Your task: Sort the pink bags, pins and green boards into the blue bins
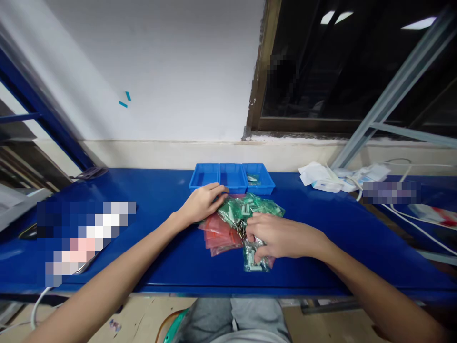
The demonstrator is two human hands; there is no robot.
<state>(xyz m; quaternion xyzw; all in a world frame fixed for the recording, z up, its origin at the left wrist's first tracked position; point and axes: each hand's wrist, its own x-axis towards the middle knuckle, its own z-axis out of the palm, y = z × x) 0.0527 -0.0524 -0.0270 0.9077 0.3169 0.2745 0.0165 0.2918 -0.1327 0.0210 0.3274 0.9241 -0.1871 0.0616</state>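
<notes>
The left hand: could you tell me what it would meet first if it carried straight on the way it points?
Probably the blue trays: the left hand rests on the green bags, its fingers pointing at the trays just beyond.

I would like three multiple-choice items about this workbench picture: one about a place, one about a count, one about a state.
1. Where do the small blue plastic trays stand?
A. beyond the pile of green and red plastic bags
B. on the floor
C. left of the left hand

2. How many trays stand side by side?
A. one
B. three
C. five

3. What does the right hand do?
A. hangs in the air
B. rests on the wall
C. grips a clear bag of small parts

Key: 1 A, they sit near the wall behind the pile. 2 B, three bins touch. 3 C, the fingers close on the bag.
</notes>
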